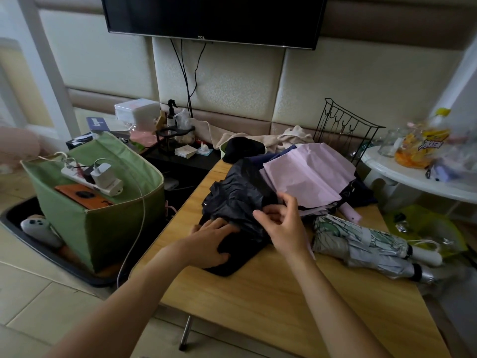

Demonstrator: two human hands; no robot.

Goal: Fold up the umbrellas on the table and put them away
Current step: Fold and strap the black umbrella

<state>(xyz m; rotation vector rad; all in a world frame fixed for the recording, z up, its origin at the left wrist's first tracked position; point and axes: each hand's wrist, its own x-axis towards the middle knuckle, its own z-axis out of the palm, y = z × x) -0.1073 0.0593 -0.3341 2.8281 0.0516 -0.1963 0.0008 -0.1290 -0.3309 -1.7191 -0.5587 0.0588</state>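
A black umbrella (236, 200) lies loosely bunched on the wooden table (260, 301). My left hand (213, 241) grips its lower end, fingers wrapped over the dark cloth. My right hand (282, 226) pinches a fold of the black canopy just right of the left hand. Behind it a pink umbrella (304, 177) lies half spread over dark navy cloth. To the right, a folded umbrella with a green and white print (361, 241) lies on the table, its white handle (426, 255) pointing right.
A green fabric bin (103, 223) holding a power strip and an orange box stands left of the table. A white side table (413, 177) with jars and bags stands at the right. A black wire rack (343, 125) and clutter line the wall.
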